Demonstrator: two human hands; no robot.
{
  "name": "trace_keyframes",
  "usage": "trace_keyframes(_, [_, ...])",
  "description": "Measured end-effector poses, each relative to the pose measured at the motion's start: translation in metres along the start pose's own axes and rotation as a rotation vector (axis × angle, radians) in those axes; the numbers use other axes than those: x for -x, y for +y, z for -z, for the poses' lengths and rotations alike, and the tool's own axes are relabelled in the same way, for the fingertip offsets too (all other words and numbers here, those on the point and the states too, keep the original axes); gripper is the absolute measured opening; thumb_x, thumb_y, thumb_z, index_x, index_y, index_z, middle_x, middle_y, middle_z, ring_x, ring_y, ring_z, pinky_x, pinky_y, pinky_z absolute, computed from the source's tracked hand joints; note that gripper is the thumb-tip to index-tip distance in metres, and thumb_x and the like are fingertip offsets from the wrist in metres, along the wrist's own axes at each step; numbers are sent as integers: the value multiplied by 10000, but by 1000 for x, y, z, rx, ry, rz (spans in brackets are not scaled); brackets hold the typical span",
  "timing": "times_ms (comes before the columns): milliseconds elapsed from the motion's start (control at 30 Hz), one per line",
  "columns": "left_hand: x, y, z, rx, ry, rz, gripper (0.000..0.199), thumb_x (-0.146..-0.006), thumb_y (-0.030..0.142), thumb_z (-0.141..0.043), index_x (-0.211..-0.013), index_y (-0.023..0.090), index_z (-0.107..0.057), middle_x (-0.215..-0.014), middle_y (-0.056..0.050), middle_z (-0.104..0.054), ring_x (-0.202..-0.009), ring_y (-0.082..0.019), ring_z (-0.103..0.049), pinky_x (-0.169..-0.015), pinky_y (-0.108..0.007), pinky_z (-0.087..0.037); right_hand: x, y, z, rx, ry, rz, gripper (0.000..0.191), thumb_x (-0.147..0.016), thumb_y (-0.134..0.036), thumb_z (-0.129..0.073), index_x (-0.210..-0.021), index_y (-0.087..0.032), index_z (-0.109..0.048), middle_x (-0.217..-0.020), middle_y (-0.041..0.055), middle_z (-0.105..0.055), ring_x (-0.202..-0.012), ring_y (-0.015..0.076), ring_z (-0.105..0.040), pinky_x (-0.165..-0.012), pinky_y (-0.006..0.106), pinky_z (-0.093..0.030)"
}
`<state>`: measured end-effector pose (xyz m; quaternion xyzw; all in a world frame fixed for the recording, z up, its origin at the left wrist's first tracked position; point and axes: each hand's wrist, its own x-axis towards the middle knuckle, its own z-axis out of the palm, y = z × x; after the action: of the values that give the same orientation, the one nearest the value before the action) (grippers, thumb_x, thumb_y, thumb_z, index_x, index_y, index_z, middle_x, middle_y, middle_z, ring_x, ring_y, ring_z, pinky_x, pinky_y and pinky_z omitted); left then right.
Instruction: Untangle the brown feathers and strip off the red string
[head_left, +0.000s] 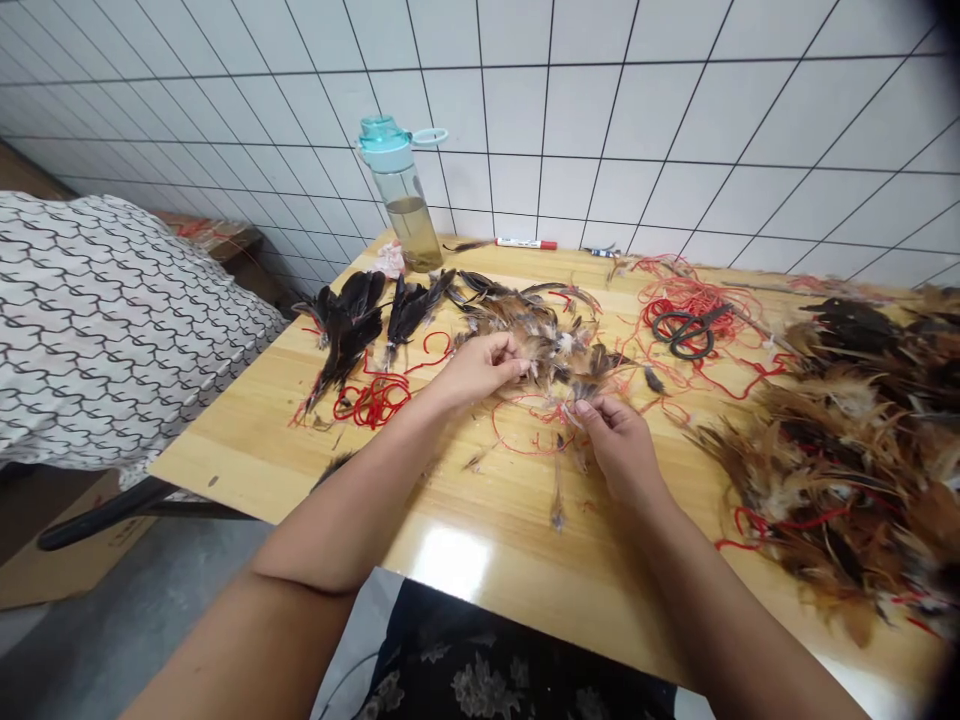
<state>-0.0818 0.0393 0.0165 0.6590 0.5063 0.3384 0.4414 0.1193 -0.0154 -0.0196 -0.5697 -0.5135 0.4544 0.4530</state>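
Note:
Brown and dark feathers (517,312) lie in a loose heap at the middle of the wooden table. At the near side of this heap, my left hand (486,368) is closed in a pinch on a pale, fluffy feather. My right hand (621,440) is a little nearer and to the right, its thumb and forefinger pinching a small greyish feather (586,390) by its base. A thin loop of red thread (517,447) and a few stray feathers lie on the wood between and below the hands.
Black feather bundles (349,320) and a coil of red string (373,402) lie left. A water bottle (411,215) and red-capped marker (525,243) stand and lie by the wall. Scissors (691,333) rest on tangled red string (675,290); a large feather pile (840,450) covers the right.

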Motion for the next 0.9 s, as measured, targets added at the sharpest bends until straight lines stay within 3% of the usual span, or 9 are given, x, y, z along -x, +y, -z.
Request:
trace_keyframes(133, [5,8,-9,314,-162,46,297,-725,367,-695,-748,121,-529,-671,-9,-588,-604,-82,-531,-604,-209,-412,0,1,-1,-10,-20,-14,320,-720,-469,-611,-596,-187,-522,-515,-49,-401,-500,96,-328,-488,240,-256])
trace_keyframes(300, [8,9,-24,283,-257,5,290,-719,357,-711,-732,109,-563,-669,-8,-590,-637,-86,-540,-636,-217,-418,2,-1,-1,-5,-39,-25,334,-716,-474,-622,-581,-188,-515,-494,-61,-360,-470,83,-278,-464,242,-219])
trace_keyframes(733, [11,10,-43,265,-183,-21,239,-737,338,-665,-729,127,-552,-659,18,-536,-620,-79,-463,-600,-214,-341,2,-2,-2,-79,-100,-119,345,-663,-497,-696,-616,-181,-565,-461,-67,-399,-428,75,-296,-435,242,-221])
trace_keyframes(900, [12,13,-44,276,-154,-36,242,-723,330,-682,-711,128,-549,-654,26,-513,-625,-81,-438,-600,-216,-328,3,-7,-1,-117,-131,-76,328,-643,-477,-725,-632,-174,-601,-548,-31,-516,-536,103,-420,-510,245,-317])
